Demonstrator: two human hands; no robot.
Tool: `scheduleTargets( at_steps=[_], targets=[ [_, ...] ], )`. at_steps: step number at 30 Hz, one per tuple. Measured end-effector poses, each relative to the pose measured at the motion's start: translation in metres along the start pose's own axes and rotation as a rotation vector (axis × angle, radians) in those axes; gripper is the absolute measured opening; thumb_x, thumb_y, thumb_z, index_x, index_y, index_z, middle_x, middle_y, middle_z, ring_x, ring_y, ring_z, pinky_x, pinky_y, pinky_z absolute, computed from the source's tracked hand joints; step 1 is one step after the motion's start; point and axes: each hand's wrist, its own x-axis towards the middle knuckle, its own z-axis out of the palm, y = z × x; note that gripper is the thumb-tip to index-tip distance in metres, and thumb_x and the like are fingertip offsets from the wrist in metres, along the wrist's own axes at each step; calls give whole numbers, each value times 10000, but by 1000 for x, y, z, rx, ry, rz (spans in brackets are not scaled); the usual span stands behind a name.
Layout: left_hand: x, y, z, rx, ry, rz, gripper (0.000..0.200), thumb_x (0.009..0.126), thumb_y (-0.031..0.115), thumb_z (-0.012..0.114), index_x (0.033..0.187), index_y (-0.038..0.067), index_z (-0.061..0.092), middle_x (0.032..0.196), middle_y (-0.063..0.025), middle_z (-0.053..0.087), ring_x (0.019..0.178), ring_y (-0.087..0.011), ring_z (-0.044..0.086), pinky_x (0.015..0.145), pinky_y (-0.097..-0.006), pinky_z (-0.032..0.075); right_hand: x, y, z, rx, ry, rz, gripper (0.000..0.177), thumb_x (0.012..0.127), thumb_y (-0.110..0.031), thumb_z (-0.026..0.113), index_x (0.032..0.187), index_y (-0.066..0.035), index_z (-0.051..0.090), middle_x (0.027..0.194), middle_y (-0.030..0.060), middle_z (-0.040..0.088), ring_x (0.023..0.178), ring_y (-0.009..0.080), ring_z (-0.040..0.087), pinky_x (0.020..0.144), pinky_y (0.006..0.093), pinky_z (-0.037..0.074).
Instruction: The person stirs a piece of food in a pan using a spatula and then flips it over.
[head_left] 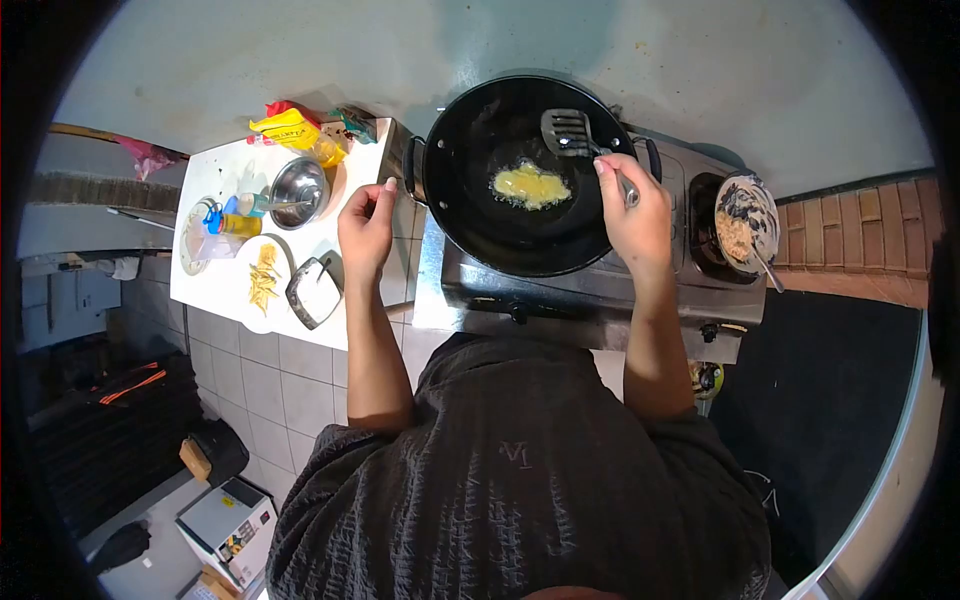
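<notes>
Nearest the camera, the person's dark grey knitted shirt (520, 480) fills the lower view, below the round black iron wok (500, 230), taken here as the reference. The wok sits on a steel two-burner stove (590, 295), whose front edge shows just below it. Left hand (368, 225): just left of the wok, beside its side handle, loosely clenched with fingertips gathered; whether it pinches anything cannot be told. Right hand (635, 210): over the wok's right rim, clenched around the handle of a slotted metal spatula (567, 132), whose blade lies inside the wok at its far side. A flat yellow patch of frying food (530, 185) lies at the wok's centre, near the blade but apart from it. Right of the wok, a dark pot of rice (748, 190) with a spoon stands on the second burner. Left of the wok, a white table (215, 165) carries a square steel container (315, 290), a white plate of yellow strips (255, 318), a round steel bowl (300, 180) and, farthest, a yellow packet (288, 128).
</notes>
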Motion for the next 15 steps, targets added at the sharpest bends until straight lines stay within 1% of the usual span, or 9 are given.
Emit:
scheduleTargets(
  at_steps=[4, 6, 7, 9, 13, 15],
  targets=[
    [3, -2, 3, -54, -12, -7, 256, 931, 247, 643, 828, 13, 632, 705, 52, 532, 655, -38, 421, 593, -194, 340, 1, 6, 3, -61, 33, 31, 158, 898, -177, 621, 929, -25, 650, 861, 180, 671, 807, 362, 657, 711, 369, 509],
    [7, -8, 1, -78, -27, 1, 252, 928, 244, 646, 828, 14, 630, 711, 52, 536, 657, -38, 423, 596, -194, 343, 4, 8, 7, -86, 27, 186, 201, 898, -221, 618, 926, -25, 653, 822, 188, 668, 779, 379, 652, 700, 371, 507],
    [9, -10, 1, -80, -32, 3, 252, 928, 244, 646, 828, 14, 630, 711, 52, 536, 657, -38, 423, 596, -194, 343, 6, 13, 10, -89, 31, 188, 201, 898, -221, 618, 926, -25, 653, 822, 188, 668, 779, 379, 652, 700, 371, 507],
    [12, -12, 0, -61, -36, -5, 249, 926, 245, 649, 828, 17, 632, 709, 53, 536, 657, -39, 425, 595, -194, 342, 9, 20, 12, -73, -64, 258, 238, 903, -254, 606, 923, -21, 653, 801, 197, 661, 762, 385, 649, 687, 376, 502],
    [15, -14, -2, -97, -57, -8, 247, 924, 245, 652, 831, 17, 635, 703, 54, 532, 653, -38, 422, 594, -194, 342, 9, 13, 5, -76, -85, 231, 258, 904, -274, 606, 917, -21, 654, 777, 193, 654, 736, 365, 654, 677, 381, 496],
    [14, -12, -1, -106, -44, 19, 246, 923, 245, 653, 822, 22, 635, 700, 55, 530, 646, -36, 414, 587, -196, 336, 16, 22, -1, -60, -76, 145, 281, 900, -298, 612, 919, -21, 656, 763, 186, 647, 729, 326, 658, 687, 378, 493]
  ],
)
